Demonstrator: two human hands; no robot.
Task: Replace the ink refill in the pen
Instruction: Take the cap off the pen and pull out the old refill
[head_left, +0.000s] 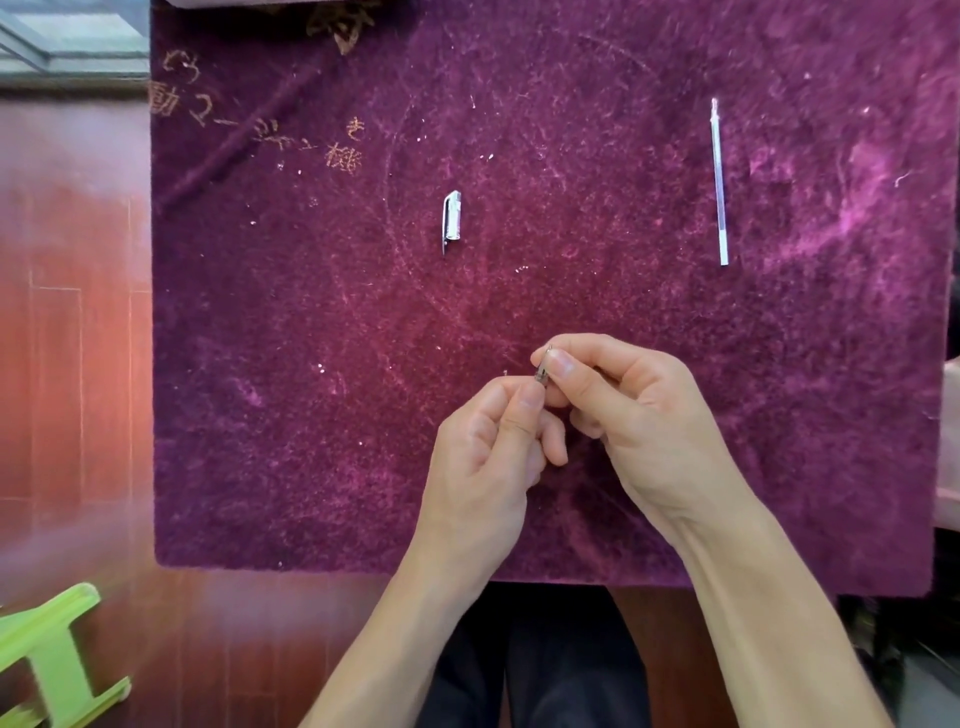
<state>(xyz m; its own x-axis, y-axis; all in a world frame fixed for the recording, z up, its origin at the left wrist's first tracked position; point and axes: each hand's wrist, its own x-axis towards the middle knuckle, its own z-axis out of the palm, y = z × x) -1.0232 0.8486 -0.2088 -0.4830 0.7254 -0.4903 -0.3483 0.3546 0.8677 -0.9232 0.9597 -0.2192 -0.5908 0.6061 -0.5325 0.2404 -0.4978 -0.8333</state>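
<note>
Purple cloth (571, 291): deep plum pile, worn in pale streaks and a faint circular mark, spread flat over the worktop; gold script at its far left corner. Wooden floor (72, 364): reddish-brown boards, showing left of the cloth and along its near edge. Green plastic stool (57, 660): lime-coloured, near left corner, partly cut off. Grey window frame (67, 41): far left corner, blurred.

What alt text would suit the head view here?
Both hands, left hand and right hand, pinch a small pen tip section between thumbs and fingers above a purple mat. On the mat beyond lie a clear cap at centre and a thin refill to the right.
</note>
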